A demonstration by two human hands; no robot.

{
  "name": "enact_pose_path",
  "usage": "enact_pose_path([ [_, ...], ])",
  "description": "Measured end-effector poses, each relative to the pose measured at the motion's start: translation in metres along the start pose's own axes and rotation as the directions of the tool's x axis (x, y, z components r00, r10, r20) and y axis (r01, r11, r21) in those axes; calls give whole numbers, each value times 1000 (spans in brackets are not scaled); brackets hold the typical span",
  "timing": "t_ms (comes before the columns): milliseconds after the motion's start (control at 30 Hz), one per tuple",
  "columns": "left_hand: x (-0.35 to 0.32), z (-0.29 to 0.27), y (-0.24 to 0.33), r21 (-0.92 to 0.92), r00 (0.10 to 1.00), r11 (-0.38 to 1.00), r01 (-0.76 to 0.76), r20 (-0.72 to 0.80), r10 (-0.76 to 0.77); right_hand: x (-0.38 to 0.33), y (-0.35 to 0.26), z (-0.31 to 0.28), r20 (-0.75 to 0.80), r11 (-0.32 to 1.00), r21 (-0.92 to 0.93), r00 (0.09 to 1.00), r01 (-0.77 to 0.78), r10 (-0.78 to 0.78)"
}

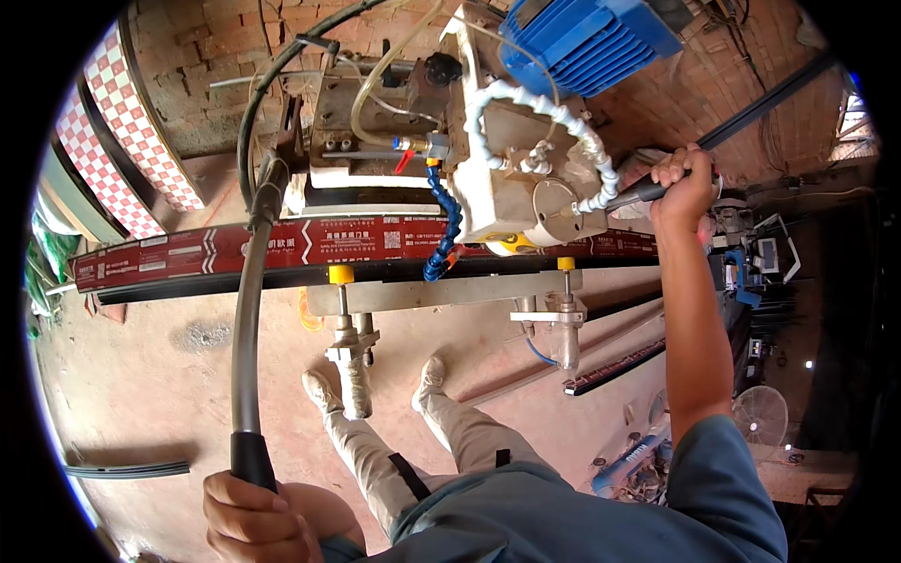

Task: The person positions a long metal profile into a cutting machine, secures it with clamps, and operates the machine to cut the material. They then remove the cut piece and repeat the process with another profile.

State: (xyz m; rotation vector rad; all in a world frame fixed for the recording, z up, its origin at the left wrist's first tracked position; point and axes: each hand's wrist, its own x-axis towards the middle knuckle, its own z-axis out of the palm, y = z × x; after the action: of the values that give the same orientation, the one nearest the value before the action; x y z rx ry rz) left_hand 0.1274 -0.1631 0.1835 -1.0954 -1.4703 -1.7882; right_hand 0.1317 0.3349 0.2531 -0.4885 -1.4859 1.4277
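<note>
My left hand [258, 516] is wrapped round the black grip of a long metal lever [246, 347] that rises to a pivot on the machine. On the right, my right hand [686, 188] closes on the black grip of a second lever [638, 195], which joins the round hub of the pale machine head [511, 192]. A long dark profile bar [347, 240] with red printed film lies across the machine. Two clamps [349, 352] with yellow pads stand at its near side. A blue segmented coolant hose [443, 220] points down at the bar, and a white one [540, 98] loops over the head.
A blue finned motor [587, 42] sits on top of the machine. Red-and-white checkered panels [136, 113] lean at the far left. More profile bars [615, 368] lie on the floor at right, near a fan [760, 416]. A short dark strip [129, 470] lies at lower left.
</note>
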Motion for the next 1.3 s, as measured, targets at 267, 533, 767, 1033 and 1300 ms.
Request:
enact_pose_path([
  [267,-16,8,-9,-195,993,974,-116,-47,109,1,6,-3,41,999,-49,999,1,1],
  [533,-12,3,-9,-214,995,972,-93,13,98,3,2,-2,30,999,-37,999,-15,16],
  [767,-2,-5,-5,-95,994,993,-70,73,77,-3,-1,2,28,1000,-26,1000,-6,7],
  [1033,-12,20,-2,-122,974,987,-103,-215,75,-6,0,2,16,998,-55,1000,8,-7],
  [1300,-16,22,-2,-155,976,986,-56,-218,21,-2,4,-5,22,999,-42,1000,-20,21],
])
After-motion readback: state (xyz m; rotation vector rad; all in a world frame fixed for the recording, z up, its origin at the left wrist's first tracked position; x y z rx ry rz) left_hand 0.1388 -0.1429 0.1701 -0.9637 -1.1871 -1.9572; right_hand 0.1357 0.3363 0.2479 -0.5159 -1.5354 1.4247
